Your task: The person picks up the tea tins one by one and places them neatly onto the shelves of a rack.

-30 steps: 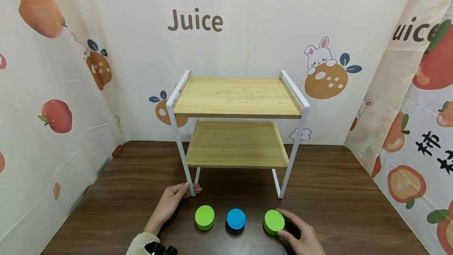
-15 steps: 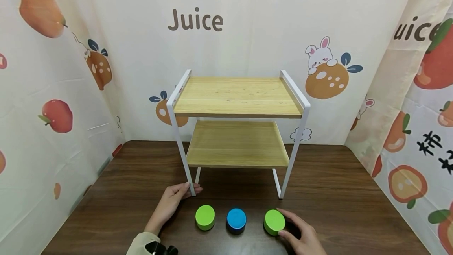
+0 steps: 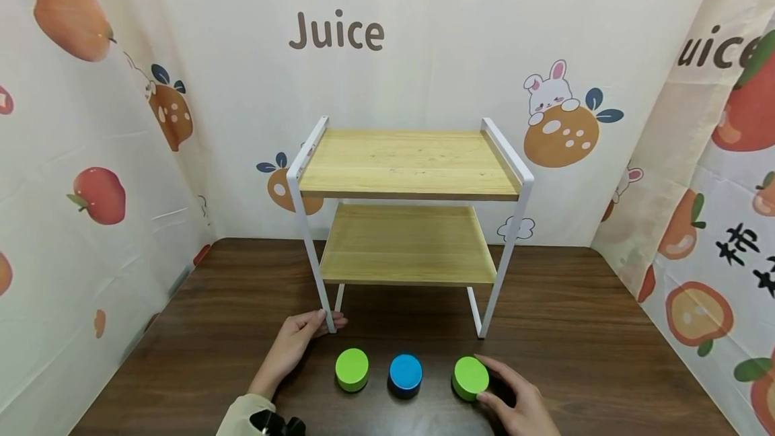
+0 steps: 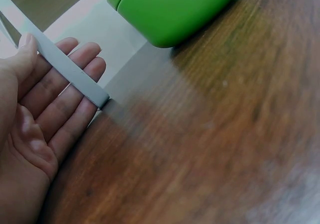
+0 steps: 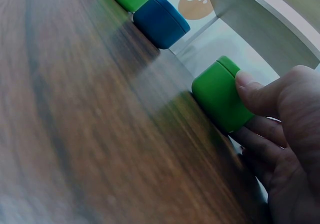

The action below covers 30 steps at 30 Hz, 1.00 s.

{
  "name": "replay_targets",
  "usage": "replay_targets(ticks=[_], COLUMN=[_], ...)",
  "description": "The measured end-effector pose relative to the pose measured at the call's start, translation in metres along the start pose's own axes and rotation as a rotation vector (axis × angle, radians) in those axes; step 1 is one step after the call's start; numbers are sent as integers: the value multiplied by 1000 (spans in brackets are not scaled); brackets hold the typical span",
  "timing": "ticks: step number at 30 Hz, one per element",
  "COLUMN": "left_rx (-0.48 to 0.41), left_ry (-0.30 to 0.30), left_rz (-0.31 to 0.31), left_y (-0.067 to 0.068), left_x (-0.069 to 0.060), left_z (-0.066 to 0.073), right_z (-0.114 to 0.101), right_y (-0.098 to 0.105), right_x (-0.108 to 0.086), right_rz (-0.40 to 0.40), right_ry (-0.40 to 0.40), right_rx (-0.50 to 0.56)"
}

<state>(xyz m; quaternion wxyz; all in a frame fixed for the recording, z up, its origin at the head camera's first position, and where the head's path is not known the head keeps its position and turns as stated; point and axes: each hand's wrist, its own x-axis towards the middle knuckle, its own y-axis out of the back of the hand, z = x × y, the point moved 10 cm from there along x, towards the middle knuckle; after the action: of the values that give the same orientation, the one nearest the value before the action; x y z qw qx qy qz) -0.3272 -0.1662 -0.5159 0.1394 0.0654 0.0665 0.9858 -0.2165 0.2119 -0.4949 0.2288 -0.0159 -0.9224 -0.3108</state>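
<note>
Three small round lidded containers stand in a row on the table: a green one (image 3: pixel 352 369) at left, a blue one (image 3: pixel 405 375) in the middle, another green one (image 3: pixel 470 378) at right. My left hand (image 3: pixel 292 338) holds the front left leg (image 4: pixel 70 71) of a two-tier shelf (image 3: pixel 408 244), near its foot. The thumb is on one side of that leg, the fingers lie behind it. My right hand (image 3: pixel 521 401) pinches the right green container (image 5: pixel 222 94) between thumb and fingers; it stands on the tabletop.
Above the row of containers stands the shelf, with two wooden boards and a white frame. Its right front foot (image 3: pixel 482 334) rests on the dark wooden table (image 3: pixel 581 348). A printed curtain (image 3: pixel 418 66) hangs close behind and at both sides.
The head view has shifted very slightly. Both hands keep their places on the shelf leg and the right green container.
</note>
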Motion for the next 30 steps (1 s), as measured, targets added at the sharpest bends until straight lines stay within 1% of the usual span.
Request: replay_targets(ticks=[8,15,19,24,30], left_rx=[12,14,15,16,14], left_ry=[-1,5,-10,-23,-5], left_rz=[-5,4,-3,-11,4], left_y=[0,0,-1,-2,0], left_x=[1,1,1,1,2], left_z=[-1,-1,-1,0,-1], right_z=[-1,-1,-2,-3,-2], right_y=[0,0,1,1,1], right_x=[0,-1,-2,-1,-1], right_rz=[4,16,26,29,30], right_ry=[25,77,98,92,88], right_rx=[-1,-1,0,1,2])
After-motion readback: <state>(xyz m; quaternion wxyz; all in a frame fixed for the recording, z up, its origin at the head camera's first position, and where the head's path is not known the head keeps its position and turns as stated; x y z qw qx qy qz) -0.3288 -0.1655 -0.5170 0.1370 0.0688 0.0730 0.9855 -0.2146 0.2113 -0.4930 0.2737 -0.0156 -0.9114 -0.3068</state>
